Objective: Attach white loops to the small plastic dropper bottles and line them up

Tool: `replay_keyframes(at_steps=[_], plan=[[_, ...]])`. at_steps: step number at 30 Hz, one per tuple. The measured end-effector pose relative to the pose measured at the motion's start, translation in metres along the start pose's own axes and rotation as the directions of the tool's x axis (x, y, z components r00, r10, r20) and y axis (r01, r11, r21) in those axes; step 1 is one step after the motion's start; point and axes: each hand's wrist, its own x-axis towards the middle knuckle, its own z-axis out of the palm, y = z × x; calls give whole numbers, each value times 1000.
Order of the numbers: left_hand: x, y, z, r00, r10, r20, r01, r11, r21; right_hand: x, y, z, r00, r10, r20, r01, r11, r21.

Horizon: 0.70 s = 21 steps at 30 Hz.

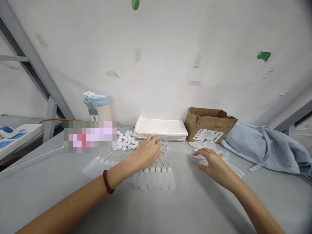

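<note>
My left hand (147,152), with a dark red bead bracelet on its wrist, reaches over a row of small clear squeeze bottles (156,177) lying flat on the grey table (48,182). Its fingers curl down at thin white strings (165,146) just in front of a stack of white trays (161,128); what they hold is hidden. My right hand (214,164) lies with fingers stretched over a few clear plastic pieces (207,149). A heap of small white caps (125,140) sits left of the left hand.
A brown cardboard box (209,125) stands against the white wall at the back right. A light blue cloth (263,148) lies to its right. A blue-lidded cup (97,105) stands at the back left. A grey metal frame runs along the left side.
</note>
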Motion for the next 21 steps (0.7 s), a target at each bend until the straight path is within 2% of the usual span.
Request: replay_keyframes(at_steps=[2,5,8,13,21], plan=[[1,9,-1,999,45,7,-45,999,0,-1,5,-5,1000,-6,6,6,1000,-15],[2,18,2,996,80,33,-78,996,-49,-1,11,-10,999,48,16,-45,990,-133],[1,19,7,997,39,74,-30,993,-111,0,14,-10,996,88,27,-78,965,-252],[0,17,11,993,12,116,9,984,-180,2,12,-8,996,91,-5,-87,936,-340],[1,15,-6,985,-47,163,96,947,-308,1,1,-7,995,90,39,-70,929,-364]])
